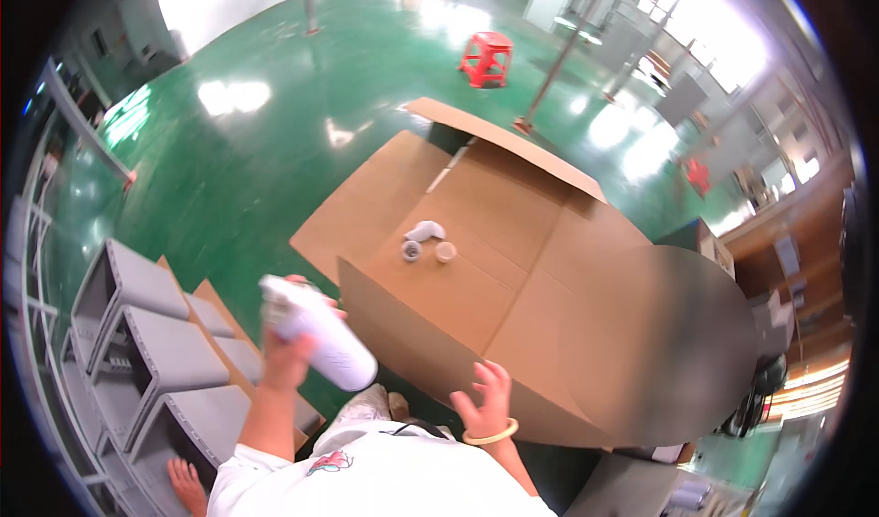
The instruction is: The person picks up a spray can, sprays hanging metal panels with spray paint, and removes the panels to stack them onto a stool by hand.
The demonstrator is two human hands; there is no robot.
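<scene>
My left hand [291, 357] is wrapped round a pale lavender bottle [341, 350] with a whitish top, tilted over the gap left of a large cardboard box. Some motion blur softens the bottle's upper end. With fingers spread and nothing in them, my right hand [488, 402] hovers by the near edge of the cardboard box [513, 288]; a pale yellow bangle [492, 433] circles that wrist. Small parts lie on the cardboard: a white curved piece [425, 231], a ring-shaped piece with a greyish middle [412, 251] and a round pinkish-white piece [446, 252].
Stacked grey plastic bins [174, 357] stand at the left, with another person's hand [186, 486] beside them. A red stool [487, 59] and a thin post [558, 59] stand on the green floor beyond. Lavender cylinders [690, 496] show at lower right. A dark blur covers the box's right end.
</scene>
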